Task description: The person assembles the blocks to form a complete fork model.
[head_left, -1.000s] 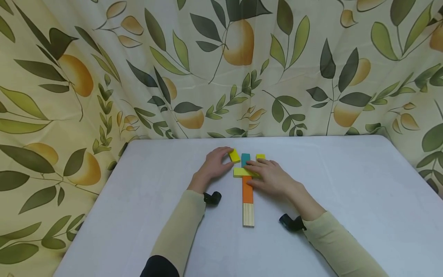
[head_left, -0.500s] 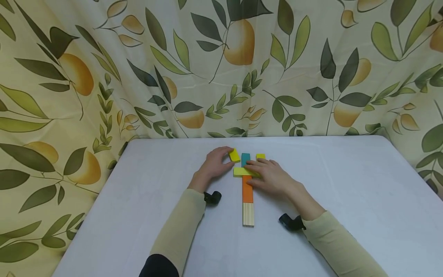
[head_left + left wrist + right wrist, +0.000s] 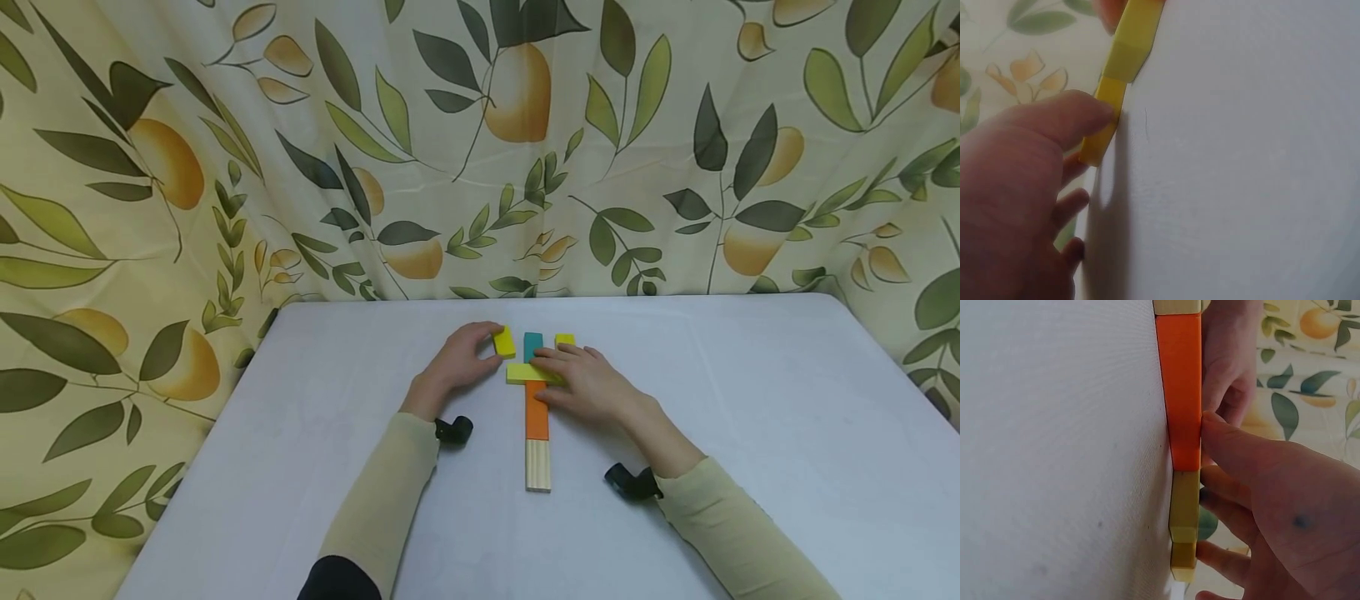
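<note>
My left hand (image 3: 456, 365) pinches a small yellow block (image 3: 504, 342) between thumb and fingers; in the left wrist view the thumb presses the side of this yellow block (image 3: 1100, 140). A yellow-green block (image 3: 517, 373) lies crosswise just to its right. Spread over that crosswise block, my right hand (image 3: 592, 383) rests its fingers on the laid-out blocks and partly hides them. Its thumb touches an orange block (image 3: 536, 417), seen close up as the orange block (image 3: 1182, 394) in the right wrist view. A teal block (image 3: 533, 344) and another yellow block (image 3: 565, 339) lie beyond.
A plain wooden block (image 3: 537, 467) continues the column below the orange one. All of them lie flat on a white-covered table (image 3: 720, 375). Behind its far edge hangs a leaf-and-fruit curtain (image 3: 517, 208). Dark wrist cameras (image 3: 454, 431) sit at both cuffs.
The left hand has shifted slightly left and nearer, carrying the yellow block, which is now turned a little straighter and farther from the teal block. My right hand stays in place.
</note>
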`<act>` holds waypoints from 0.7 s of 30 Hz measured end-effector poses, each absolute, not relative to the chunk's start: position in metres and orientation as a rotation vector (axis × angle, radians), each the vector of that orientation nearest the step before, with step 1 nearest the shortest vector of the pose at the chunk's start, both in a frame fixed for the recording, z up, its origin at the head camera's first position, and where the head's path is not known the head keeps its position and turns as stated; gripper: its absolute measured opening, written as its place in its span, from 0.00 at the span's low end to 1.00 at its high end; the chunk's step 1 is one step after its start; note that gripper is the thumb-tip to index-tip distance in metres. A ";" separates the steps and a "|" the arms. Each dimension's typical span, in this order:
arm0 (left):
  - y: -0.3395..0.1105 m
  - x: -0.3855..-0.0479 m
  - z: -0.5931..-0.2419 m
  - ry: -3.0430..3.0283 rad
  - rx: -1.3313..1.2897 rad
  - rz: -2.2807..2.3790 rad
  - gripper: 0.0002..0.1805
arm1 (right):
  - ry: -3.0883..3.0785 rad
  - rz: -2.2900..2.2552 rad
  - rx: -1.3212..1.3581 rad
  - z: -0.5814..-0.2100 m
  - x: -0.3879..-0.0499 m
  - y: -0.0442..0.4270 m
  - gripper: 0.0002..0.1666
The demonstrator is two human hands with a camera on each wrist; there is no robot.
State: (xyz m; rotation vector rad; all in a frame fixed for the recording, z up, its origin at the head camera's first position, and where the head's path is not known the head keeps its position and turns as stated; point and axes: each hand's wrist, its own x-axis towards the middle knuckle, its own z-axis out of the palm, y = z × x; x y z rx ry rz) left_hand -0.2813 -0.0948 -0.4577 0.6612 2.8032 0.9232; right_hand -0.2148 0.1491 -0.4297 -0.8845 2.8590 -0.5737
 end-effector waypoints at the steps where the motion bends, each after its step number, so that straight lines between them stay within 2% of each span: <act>1: -0.095 -0.281 -0.457 2.800 0.669 0.928 0.29 | 2.856 -0.577 -0.879 -0.430 -0.215 0.149 0.33; 21: -0.099 -0.277 -0.456 2.773 0.746 0.928 0.30 | 2.851 -0.579 -0.908 -0.428 -0.215 0.151 0.34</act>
